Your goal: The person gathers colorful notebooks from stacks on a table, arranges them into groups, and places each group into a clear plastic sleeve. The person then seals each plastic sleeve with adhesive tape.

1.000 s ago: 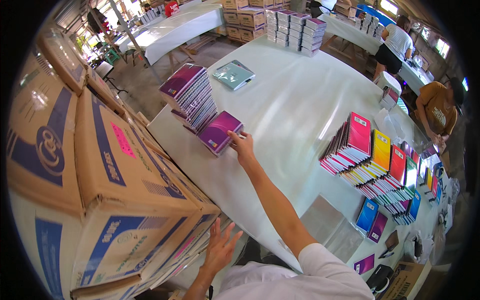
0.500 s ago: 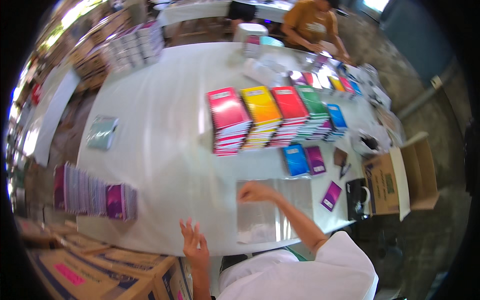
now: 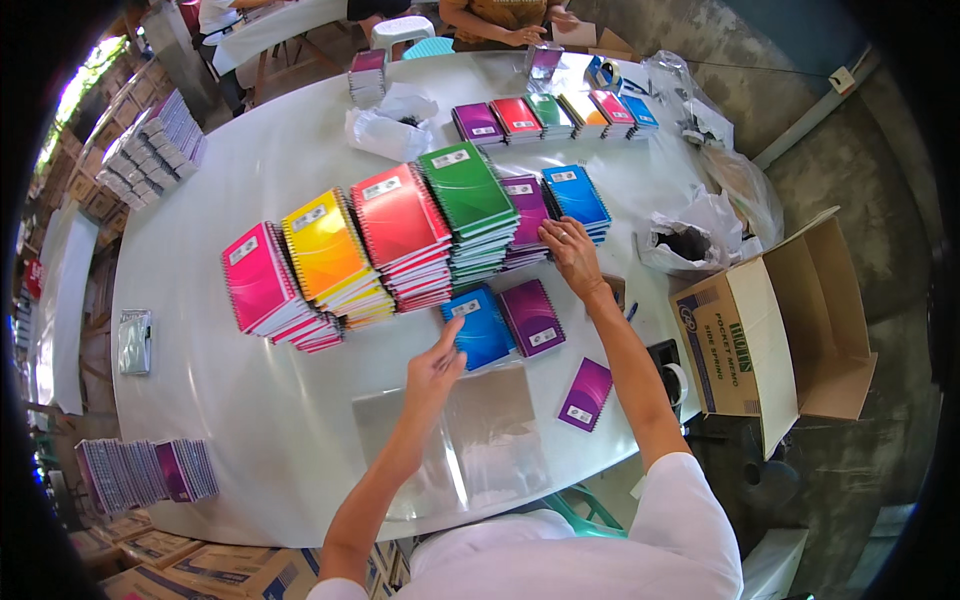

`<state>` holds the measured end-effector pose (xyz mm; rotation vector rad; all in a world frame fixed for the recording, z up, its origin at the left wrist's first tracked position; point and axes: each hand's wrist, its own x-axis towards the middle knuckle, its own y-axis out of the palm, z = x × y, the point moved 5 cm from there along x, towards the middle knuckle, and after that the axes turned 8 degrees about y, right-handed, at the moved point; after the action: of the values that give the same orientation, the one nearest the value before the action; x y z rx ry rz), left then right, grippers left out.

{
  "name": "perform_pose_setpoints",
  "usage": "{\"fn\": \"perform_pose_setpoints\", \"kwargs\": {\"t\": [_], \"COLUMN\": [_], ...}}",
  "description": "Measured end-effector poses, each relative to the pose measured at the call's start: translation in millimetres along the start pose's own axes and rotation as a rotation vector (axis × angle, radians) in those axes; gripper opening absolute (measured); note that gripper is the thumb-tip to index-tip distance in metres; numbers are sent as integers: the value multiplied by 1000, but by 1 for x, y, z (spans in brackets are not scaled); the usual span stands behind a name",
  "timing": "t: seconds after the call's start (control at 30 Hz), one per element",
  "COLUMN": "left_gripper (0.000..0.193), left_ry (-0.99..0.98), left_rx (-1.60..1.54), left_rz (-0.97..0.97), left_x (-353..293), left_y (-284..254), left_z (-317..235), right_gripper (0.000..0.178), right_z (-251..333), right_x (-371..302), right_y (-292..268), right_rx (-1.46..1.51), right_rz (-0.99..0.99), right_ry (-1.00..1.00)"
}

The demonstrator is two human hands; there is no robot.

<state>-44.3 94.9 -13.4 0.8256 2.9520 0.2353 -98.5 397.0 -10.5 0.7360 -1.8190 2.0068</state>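
My left hand (image 3: 437, 362) is at the left edge of a blue spiral notebook (image 3: 483, 335) lying flat; one finger stretches over its cover, the others are loosely bent. A purple notebook (image 3: 532, 317) lies against the blue one. Farther off, my right hand (image 3: 573, 258) has its fingers closed at the right edge of the top purple notebook (image 3: 524, 208) on a stack; its thumb is partly hidden. Beside that stack stand a green stack (image 3: 467, 190) and a blue stack (image 3: 577, 197). Leftward come red (image 3: 400, 215), yellow (image 3: 325, 245) and pink stacks (image 3: 262, 268). Under my left forearm lies clear plastic film (image 3: 500, 420).
A single purple notebook (image 3: 585, 394) lies right of the film, near a tape dispenser (image 3: 675, 378). An open carton (image 3: 735, 345) stands at the right. Smaller colored stacks (image 3: 545, 117) sit farther back, where another person (image 3: 510, 22) works. Purple notebooks (image 3: 150, 470) stand at the left.
Both hands have moved forward: the left from the near edge to the blue notebook, the right from above the film to the purple stack. The view has shifted, too.
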Motion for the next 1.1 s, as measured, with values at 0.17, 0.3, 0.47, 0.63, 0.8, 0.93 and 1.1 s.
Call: {"fn": "perform_pose_setpoints", "kwargs": {"t": [0.17,0.3,0.47,0.63,0.8,0.93,1.1], "left_gripper": [67,58,32,39,59,74,76], "left_ry": [-337,-475,-462,-422,-497,-462,-336], "left_rx": [-574,-1043,-814,-726,-782,-800,-1066], "left_rz": [13,95,20,-55,73,186,361], "left_x": [70,106,83,46,22,3,-22], "left_y": [82,123,121,78,65,55,69], "left_z": [48,37,91,111,119,116,103], "right_gripper": [33,30,38,59,47,44,36], "right_z": [-11,31,33,28,17,35,97], "right_x": [-6,-54,-162,-228,-230,-162,-93], "right_y": [-68,-114,-103,-90,-80,-94,-61], "right_rx": [89,299,614,2,315,1129,1118], "right_rz": [-193,-212,186,606,715,749,539], "right_ry": [124,123,752,848,957,1018,790]}}
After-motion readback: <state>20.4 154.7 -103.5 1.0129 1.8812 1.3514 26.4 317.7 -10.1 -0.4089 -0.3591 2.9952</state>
